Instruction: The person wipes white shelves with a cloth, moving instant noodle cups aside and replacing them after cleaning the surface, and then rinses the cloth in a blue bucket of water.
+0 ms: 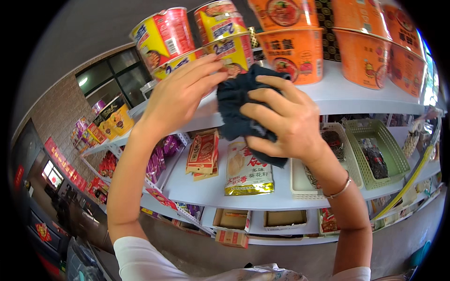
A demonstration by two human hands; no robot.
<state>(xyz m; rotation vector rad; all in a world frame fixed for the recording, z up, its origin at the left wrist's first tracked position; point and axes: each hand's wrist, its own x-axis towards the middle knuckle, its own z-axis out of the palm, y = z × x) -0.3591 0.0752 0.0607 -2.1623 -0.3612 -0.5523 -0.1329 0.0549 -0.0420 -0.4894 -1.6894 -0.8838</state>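
Observation:
My right hand (284,116) grips a crumpled dark cloth (233,105) at the front edge of the white top shelf (351,84). Raised beside it, my left hand (182,91) has its fingers extended in front of the stacked red and yellow instant noodle cups (168,38); whether it touches them cannot be told. More of these noodle cups (225,24) stand just behind both hands. To the right are stacked orange instant noodle bowls (293,52). The cloth hides part of the shelf edge and the upper part of a sunflower seed bag (249,175) on the shelf below.
On the middle shelf lie red and tan paper packets (204,152), a white basket (309,193) and a green basket (383,154) with bagged goods. Open cardboard boxes (232,219) sit lower down. Yellow and black tubs (119,119) stand at the left.

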